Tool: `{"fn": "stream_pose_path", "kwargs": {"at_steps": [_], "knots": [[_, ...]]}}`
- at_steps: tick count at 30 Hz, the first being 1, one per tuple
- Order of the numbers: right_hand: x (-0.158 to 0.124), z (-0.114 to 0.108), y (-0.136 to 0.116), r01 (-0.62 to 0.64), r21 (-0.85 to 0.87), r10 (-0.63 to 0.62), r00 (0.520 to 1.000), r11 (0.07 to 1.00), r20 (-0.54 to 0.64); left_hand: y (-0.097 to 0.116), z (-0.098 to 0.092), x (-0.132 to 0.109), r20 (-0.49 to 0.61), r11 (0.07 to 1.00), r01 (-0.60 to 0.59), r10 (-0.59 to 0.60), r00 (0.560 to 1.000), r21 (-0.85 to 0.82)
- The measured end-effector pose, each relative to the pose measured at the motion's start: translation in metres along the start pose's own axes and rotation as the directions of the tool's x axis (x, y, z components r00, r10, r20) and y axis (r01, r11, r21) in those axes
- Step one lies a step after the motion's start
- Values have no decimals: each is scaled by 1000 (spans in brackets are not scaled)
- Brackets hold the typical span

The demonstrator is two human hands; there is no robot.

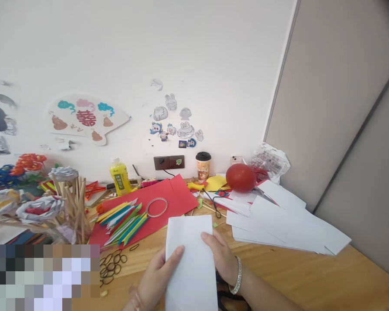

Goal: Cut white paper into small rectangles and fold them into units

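The person's left hand [160, 270] is clamped on the left edge of a white paper [192, 272], thumb on top, and the right hand [222, 255] is clamped on its right edge likewise. The paper is over the near part of the wooden table [298, 276]. Partly hidden black scissors [228, 296] lie beside it. Beyond, coloured strips [126, 222] rest on a red sheet [180, 196].

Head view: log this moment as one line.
left hand: holding white paper, left side | right hand: holding same paper, right side | beyond, leftward: coloured paper strips on red paper
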State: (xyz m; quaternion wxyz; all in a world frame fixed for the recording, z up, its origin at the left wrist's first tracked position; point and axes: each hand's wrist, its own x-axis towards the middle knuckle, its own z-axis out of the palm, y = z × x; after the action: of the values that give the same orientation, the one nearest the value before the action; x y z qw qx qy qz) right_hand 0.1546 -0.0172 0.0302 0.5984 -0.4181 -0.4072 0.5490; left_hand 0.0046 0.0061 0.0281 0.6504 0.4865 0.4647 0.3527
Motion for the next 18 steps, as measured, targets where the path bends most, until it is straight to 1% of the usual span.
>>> {"fn": "stream_pose_path", "kwargs": {"at_steps": [4,9,12,15,18], "knots": [[0,0,0,1,7,-1,1000,1000,-11,-1,-1,2,-6,1000,7,-7,1000,5],[1,-2,4,8,19,-8,1000,1000,10,0,0,1,-12,1000,11,-11,1000,-1],[2,-4,4,10,-3,-10,1000,1000,17,0,0,0,-11,1000,23,-23,1000,2],[5,-6,-1,72,-74,-71,997,995,9,1,0,0,-12,999,30,-29,999,21],[9,-8,-6,144,-167,-153,987,975,-41,1,1,-1,2,999,32,-32,999,34]]}}
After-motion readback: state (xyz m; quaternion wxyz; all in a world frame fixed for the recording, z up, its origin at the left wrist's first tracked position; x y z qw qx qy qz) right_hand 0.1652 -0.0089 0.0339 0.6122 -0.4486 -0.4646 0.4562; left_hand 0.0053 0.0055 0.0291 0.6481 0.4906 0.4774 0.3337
